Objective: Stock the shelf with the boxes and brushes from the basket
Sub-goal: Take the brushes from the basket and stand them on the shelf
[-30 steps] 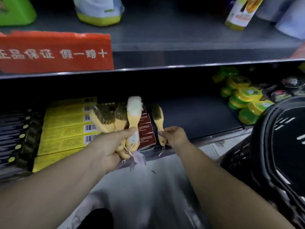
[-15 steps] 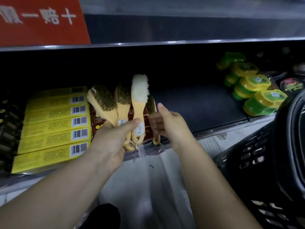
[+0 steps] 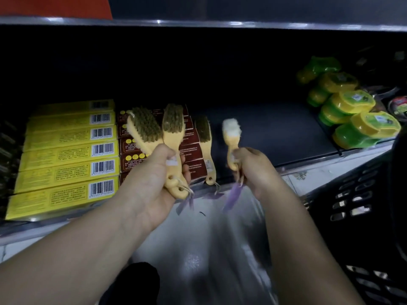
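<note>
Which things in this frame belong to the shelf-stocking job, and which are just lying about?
Job: left hand gripping two brown brushes; right hand holding white brush; third brush on shelf; yellow boxes; dark red boxes; basket.
Lying about: green tins; red sign.

There are 3 brown-bristled brushes (image 3: pixel 144 128) and 1 white-bristled brush (image 3: pixel 231 130). 6 yellow boxes (image 3: pixel 66 155) show barcodes. The red-brown boxes (image 3: pixel 192 150) are too hidden to count.

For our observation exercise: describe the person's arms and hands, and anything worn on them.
Both forearms are bare as far as the view reaches: no sleeves, watch or bands. The left hand and right hand wear no gloves, and no rings are visible.
</note>
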Demonstrator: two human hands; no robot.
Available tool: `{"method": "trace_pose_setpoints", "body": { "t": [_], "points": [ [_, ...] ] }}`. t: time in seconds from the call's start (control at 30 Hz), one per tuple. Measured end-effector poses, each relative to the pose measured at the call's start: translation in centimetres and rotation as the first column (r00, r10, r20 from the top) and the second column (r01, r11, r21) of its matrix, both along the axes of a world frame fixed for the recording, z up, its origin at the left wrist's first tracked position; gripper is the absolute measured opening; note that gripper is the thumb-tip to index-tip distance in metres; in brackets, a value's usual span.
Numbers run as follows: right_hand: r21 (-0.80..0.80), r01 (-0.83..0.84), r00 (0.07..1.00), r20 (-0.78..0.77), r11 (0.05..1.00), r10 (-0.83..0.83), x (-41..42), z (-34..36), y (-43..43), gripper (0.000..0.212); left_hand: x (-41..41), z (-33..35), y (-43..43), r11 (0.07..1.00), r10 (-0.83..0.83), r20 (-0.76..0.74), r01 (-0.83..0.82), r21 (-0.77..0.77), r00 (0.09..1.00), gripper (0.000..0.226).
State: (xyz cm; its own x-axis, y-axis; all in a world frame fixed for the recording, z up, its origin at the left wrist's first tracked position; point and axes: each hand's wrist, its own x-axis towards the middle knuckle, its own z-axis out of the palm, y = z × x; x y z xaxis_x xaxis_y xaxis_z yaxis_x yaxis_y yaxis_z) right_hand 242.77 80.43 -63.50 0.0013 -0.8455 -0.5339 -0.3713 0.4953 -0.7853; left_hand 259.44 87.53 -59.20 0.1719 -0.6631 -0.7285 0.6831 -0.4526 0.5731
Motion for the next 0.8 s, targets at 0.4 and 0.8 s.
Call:
{"method": "trace_pose_setpoints", "body": {
  "t": [0.4, 0.8],
  "points": [
    [-0.086, -0.371, 0.879, -0.355, 0.925, 0.319, 0.0, -2.2, -0.6, 0.02, -0.1, -1.2, 0.3, 0.975, -0.206, 0.269, 0.221, -0.026, 0.941, 0.012],
    [-0.259, -0.376, 0.864, -0.445, 0.89, 0.236, 1.3, 0.9, 0.1, 0.02, -0.8, -0.8, 0.1, 0.977, -0.186, 0.251, 0.207, -0.058, 0.95, 0.015]
  ]
}}
